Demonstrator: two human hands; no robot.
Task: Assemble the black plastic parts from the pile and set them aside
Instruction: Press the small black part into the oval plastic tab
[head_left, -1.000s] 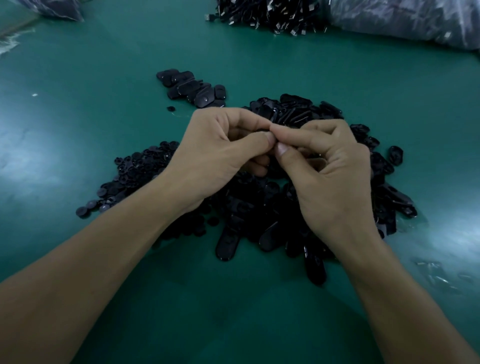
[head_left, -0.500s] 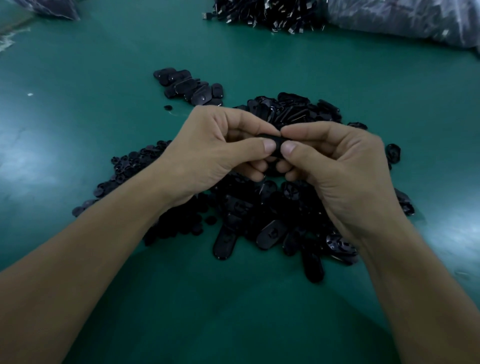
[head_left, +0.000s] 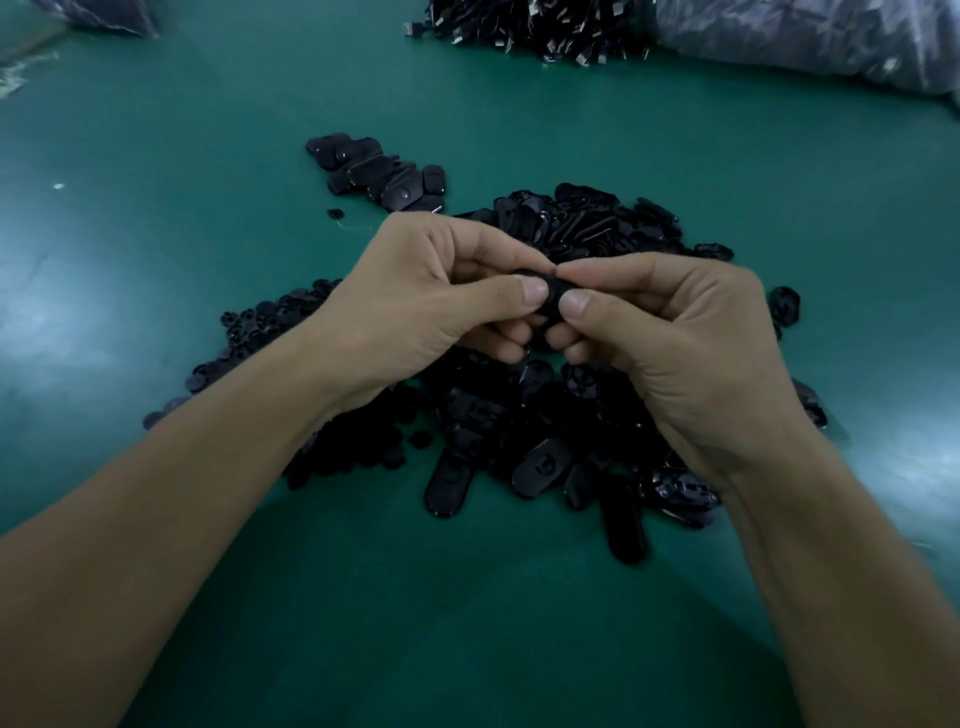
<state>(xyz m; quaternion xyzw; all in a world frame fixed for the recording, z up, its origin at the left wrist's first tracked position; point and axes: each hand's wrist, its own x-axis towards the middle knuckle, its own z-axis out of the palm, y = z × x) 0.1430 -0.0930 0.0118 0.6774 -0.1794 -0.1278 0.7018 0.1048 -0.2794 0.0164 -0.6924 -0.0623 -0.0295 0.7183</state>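
Observation:
My left hand (head_left: 415, 306) and my right hand (head_left: 691, 353) meet above the pile of black plastic parts (head_left: 545, 415) on the green table (head_left: 182, 260). Both pinch one small black part (head_left: 551, 297) between thumbs and forefingers; most of it is hidden by the fingers. Small round black pieces (head_left: 249, 353) spread out at the pile's left side. A small group of oval black parts (head_left: 379, 174) lies apart, beyond the pile to the left.
A heap of black pieces with metal ends (head_left: 524, 26) lies at the far edge, next to a clear plastic bag (head_left: 810, 36) at the far right. Another bag (head_left: 98, 13) sits at the far left corner.
Both hands have drawn a little nearer to me and lower over the pile, with the thumbs now pressing side by side on the part. The pile has not moved.

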